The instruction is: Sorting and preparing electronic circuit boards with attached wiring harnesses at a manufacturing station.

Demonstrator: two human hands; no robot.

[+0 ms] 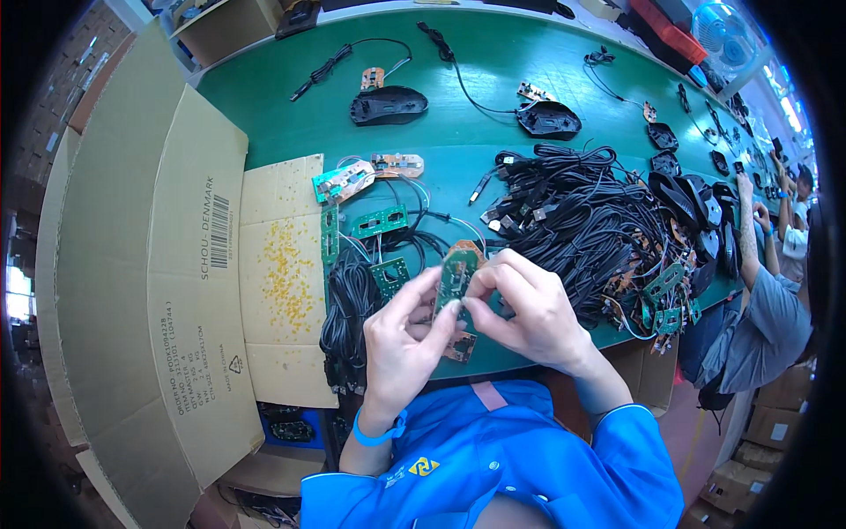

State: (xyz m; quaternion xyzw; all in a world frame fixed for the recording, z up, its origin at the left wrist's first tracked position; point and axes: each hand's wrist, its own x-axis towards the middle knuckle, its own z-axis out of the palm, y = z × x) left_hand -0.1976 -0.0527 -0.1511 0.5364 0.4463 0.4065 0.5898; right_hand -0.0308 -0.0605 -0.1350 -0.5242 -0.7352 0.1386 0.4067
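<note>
My left hand (401, 339) grips a green circuit board (456, 275) upright between thumb and fingers, above the near edge of the table. Against the board's right edge, my right hand (533, 309) has its thumb and index finger pinched together; what lies between those fingertips is hidden. An orange-brown board (467, 247) shows just behind the green one. Below my hands is a small brown board (460, 346). Wired green boards (381, 220) and tan boards (398, 165) lie beyond my left hand, next to a bundle of black cables (348, 304).
An open cardboard box (198, 229) stands left, its flap (286, 370) strewn with small yellow bits (286, 278). Right lies a large pile of black cables (564, 203) with boards. Black mouse shells (388, 104) sit farther back on the green table (476, 70). A co-worker (753, 309) is at right.
</note>
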